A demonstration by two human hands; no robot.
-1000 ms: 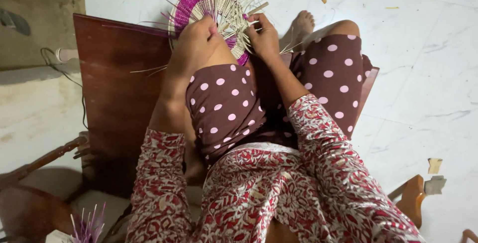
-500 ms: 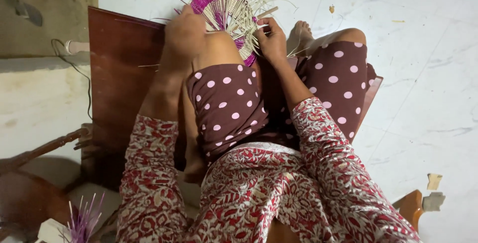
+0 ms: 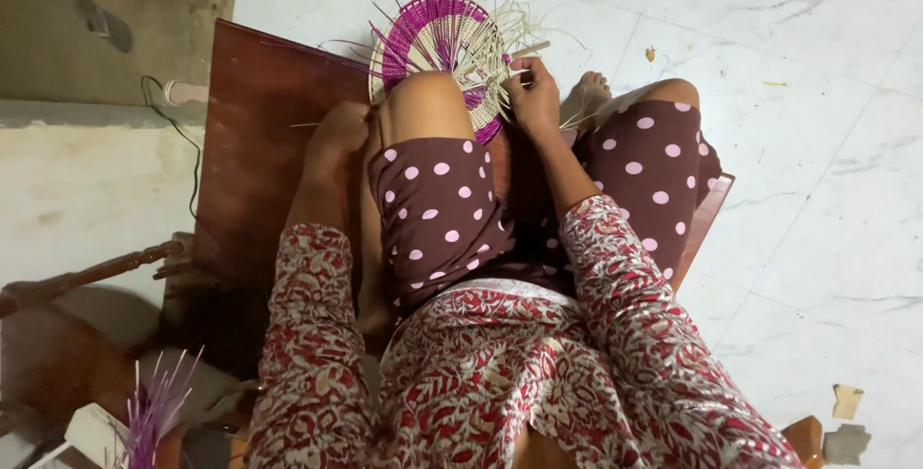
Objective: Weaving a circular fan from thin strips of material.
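1. A pale marble-look floor (image 3: 817,142) fills the right and top of the view; a dark brown wooden board (image 3: 260,142) lies on it under the seated person, with a grey mat (image 3: 96,27) at top left.
2. A round, half-woven basket base (image 3: 437,41), purple at the rim and cream toward the middle, stands tilted behind the raised knee (image 3: 423,104), loose strands fanning out around it.
3. The knee, in brown polka-dot cloth, hides the lower part of the weave.
4. The right hand (image 3: 534,94) pinches the cream strands at the weave's right edge, fingers closed on them.
5. The left hand (image 3: 341,128) sits beside the knee over the board, apart from the weave; it looks curled, perhaps around a thin strand, but I cannot tell.
6. A cable (image 3: 178,133) runs along the board's left edge.
7. At bottom left, a bundle of purple strands (image 3: 154,411) stands upright; whatever holds it is hard to make out.
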